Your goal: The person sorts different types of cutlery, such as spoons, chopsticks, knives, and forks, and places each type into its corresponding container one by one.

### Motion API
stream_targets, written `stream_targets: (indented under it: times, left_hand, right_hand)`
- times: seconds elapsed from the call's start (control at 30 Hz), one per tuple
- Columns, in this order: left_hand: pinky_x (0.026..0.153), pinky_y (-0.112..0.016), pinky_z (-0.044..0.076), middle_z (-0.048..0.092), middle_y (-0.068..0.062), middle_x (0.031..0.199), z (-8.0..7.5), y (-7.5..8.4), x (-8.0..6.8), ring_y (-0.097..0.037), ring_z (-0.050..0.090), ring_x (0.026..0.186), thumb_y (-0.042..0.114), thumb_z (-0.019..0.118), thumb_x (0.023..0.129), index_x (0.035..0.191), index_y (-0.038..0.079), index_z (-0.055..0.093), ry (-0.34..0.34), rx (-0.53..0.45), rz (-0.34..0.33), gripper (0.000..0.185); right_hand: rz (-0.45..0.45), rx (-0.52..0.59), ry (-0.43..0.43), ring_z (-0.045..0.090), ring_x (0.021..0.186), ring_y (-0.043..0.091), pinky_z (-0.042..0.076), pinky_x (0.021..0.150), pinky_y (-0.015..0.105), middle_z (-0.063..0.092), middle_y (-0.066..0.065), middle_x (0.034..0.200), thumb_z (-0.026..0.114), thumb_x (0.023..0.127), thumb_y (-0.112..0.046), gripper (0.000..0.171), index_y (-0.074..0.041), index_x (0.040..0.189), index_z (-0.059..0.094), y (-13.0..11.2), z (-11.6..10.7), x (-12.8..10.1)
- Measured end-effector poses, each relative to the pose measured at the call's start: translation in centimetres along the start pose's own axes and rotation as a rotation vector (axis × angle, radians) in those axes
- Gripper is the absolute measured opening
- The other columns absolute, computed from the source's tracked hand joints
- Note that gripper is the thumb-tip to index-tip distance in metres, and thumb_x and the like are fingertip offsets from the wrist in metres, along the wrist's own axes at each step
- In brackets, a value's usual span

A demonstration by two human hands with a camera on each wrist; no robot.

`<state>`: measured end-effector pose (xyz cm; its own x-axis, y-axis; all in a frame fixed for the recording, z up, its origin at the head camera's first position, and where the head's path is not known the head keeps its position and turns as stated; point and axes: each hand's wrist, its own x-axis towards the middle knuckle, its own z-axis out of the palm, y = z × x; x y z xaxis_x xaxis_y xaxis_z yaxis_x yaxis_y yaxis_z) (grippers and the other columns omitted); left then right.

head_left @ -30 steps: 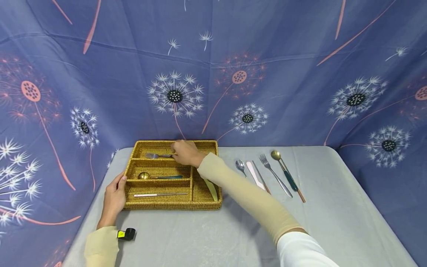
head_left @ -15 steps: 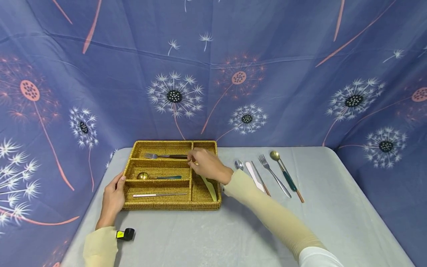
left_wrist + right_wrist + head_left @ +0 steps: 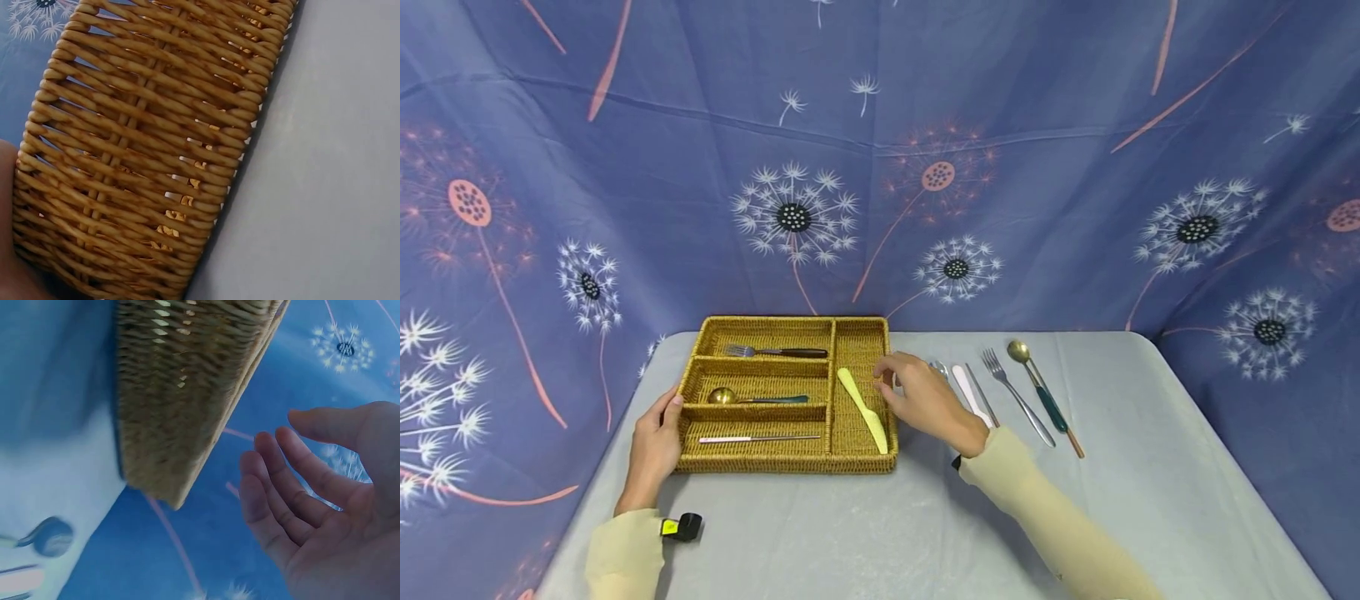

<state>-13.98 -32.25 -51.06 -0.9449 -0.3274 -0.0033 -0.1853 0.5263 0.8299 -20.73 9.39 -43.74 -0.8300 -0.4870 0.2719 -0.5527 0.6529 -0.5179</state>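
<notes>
A woven cutlery tray (image 3: pixel 760 462) sits left of centre on the table. My left hand (image 3: pixel 655 450) holds its left end, thumb at the rim; its wall (image 3: pixel 137 150) fills much of the left wrist view. My right hand (image 3: pixel 925 400), fingers loosely bent and holding nothing, is over the tray's right rim. In the back compartment lies a dark-handled fork (image 3: pixel 797 352). The middle one has a gold spoon (image 3: pixel 722 396) with a green handle, the front one a thin white-and-silver stick (image 3: pixel 730 439). A yellow knife (image 3: pixel 862 411) lies slanted in the right compartment.
Right of the tray lie a silver spoon (image 3: pixel 942 367) partly behind my hand, a pale pink knife (image 3: pixel 970 392), a thin stick (image 3: pixel 982 392), a silver fork (image 3: pixel 1021 398) and a green-handled gold spoon (image 3: pixel 1052 407) over another stick (image 3: pixel 1077 444). A patterned curtain (image 3: pixel 1045 275) stands behind.
My right hand has let go of the dark-handled fork in the back compartment and moved right and towards me, past the right compartment. My left hand stays at the tray's end.
</notes>
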Motion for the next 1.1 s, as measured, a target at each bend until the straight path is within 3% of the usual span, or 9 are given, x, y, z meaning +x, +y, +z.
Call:
stream_targets:
  times: [0.2,0.63,0.87,1.1]
  left_hand:
    - [0.127,-0.067,0.023,0.035,-0.028,0.168,-0.1,0.1,0.2,-0.052,0.027,0.157,0.045,0.032,0.118,0.167,0.008,0.038,-0.005,-0.001,0.013,0.062]
    - [0.127,-0.068,0.023,0.034,-0.027,0.169,-0.3,0.0,0.0,-0.052,0.025,0.157,0.045,0.031,0.118,0.168,0.008,0.037,-0.013,0.008,-0.006,0.062]
    - [0.127,-0.068,0.021,0.033,-0.026,0.17,0.0,0.2,0.0,-0.052,0.024,0.158,0.045,0.031,0.118,0.168,0.009,0.037,-0.012,0.005,-0.021,0.062]
    - [0.128,-0.067,0.022,0.035,-0.026,0.169,0.0,0.2,-0.1,-0.051,0.026,0.157,0.044,0.032,0.118,0.166,0.007,0.039,0.008,0.003,-0.014,0.061]
  right_hand:
    - [0.079,0.002,0.059,0.067,0.086,0.023,0.054,0.069,0.031,0.07,-0.002,0.096,0.078,0.098,-0.01,0.01,-0.009,0.108,0.077,1.3,-0.8,-2.7]
    - [0.186,-0.032,0.12,0.063,0.082,0.013,0.051,0.066,0.031,0.067,-0.006,0.09,0.08,0.097,-0.007,0.011,-0.01,0.106,0.076,4.2,-1.6,-7.8]
    - [0.198,-0.047,0.193,0.063,0.075,0.012,0.049,0.06,0.027,0.067,-0.005,0.086,0.079,0.093,0.001,0.013,-0.008,0.102,0.076,5.9,-1.9,-10.4]
    - [0.216,-0.078,0.247,0.053,0.065,0.003,0.044,0.053,0.023,0.064,-0.006,0.08,0.08,0.091,0.003,0.013,-0.006,0.1,0.076,8.0,-2.9,-12.5]
